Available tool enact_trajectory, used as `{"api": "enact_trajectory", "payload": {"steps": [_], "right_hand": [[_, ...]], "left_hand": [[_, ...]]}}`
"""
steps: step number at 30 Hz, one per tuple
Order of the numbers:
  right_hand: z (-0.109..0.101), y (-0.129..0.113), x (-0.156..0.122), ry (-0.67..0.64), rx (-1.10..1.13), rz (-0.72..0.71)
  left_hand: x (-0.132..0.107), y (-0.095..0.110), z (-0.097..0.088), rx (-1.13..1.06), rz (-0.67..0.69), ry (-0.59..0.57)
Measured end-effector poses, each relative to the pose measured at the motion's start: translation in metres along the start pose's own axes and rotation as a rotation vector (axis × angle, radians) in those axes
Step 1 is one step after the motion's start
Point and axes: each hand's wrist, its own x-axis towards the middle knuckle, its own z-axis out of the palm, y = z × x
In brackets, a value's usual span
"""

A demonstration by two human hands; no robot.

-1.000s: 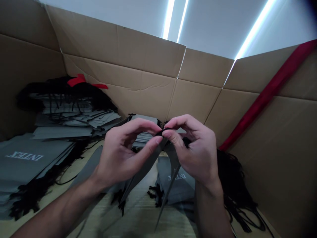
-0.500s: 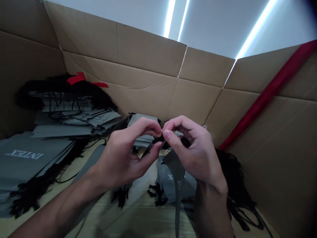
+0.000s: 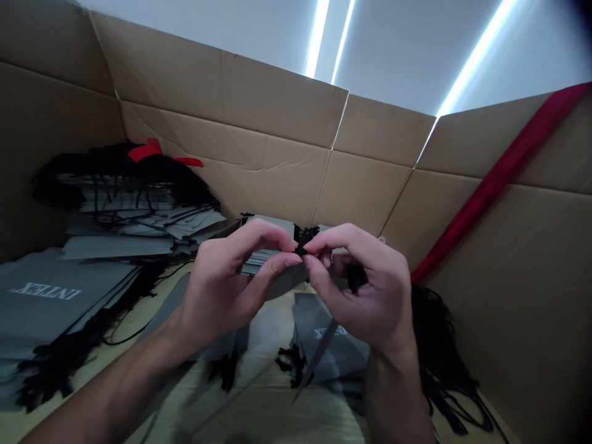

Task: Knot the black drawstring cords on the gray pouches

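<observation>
head view | left hand (image 3: 231,287) and right hand (image 3: 365,290) both pinch narrow on black cord (image 3: 304,240) by fingertips, just above grey bag (image 3: 283,281) | cord seems soft, thin and light, so best to take hold close to its end

Fluorescent tubes (image 3: 476,55) glare white high above the grip; the cardboard walls (image 3: 259,166) beyond it sit in even, muted light; soft shadow pools below the left hand (image 3: 231,290) and right hand (image 3: 365,290); straight lines bow toward the frame's edges; the far corners darken.
</observation>
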Motion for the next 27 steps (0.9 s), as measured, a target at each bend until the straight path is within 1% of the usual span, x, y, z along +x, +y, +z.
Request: {"api": "enact_trajectory", "payload": {"steps": [3,6,8,12,14,15,17,20,22,27], "right_hand": [[-0.001,-0.001,0.001,-0.007,-0.061,-0.033],[-0.002,0.000,0.000,0.013,-0.080,-0.019],[-0.002,0.001,0.000,0.019,-0.078,-0.001],[-0.002,0.001,-0.001,-0.002,-0.061,0.018],[-0.003,-0.001,-0.001,-0.014,-0.053,0.016],[-0.003,-0.001,-0.001,-0.017,-0.050,0.010],[-0.003,-0.002,-0.002,-0.012,-0.037,-0.002],[-0.003,-0.003,-0.003,0.003,-0.007,-0.010],[-0.002,-0.003,-0.003,0.006,-0.002,-0.015],[0.001,-0.005,-0.002,0.040,0.050,-0.053]], "left_hand": [[-0.001,-0.001,-0.001,0.044,0.033,-0.020],[-0.002,-0.002,-0.003,0.071,0.090,-0.070],[-0.002,0.000,-0.004,0.107,0.147,-0.087],[-0.003,0.004,-0.006,0.215,0.304,-0.063],[-0.003,0.006,-0.007,0.246,0.347,-0.069],[-0.002,0.007,-0.008,0.246,0.349,-0.070],[-0.002,0.009,-0.009,0.216,0.309,-0.061],[-0.001,0.010,-0.011,0.157,0.177,-0.032],[-0.002,0.009,-0.011,0.111,0.120,-0.004],[0.000,0.002,-0.010,-0.055,0.093,0.007]]}}
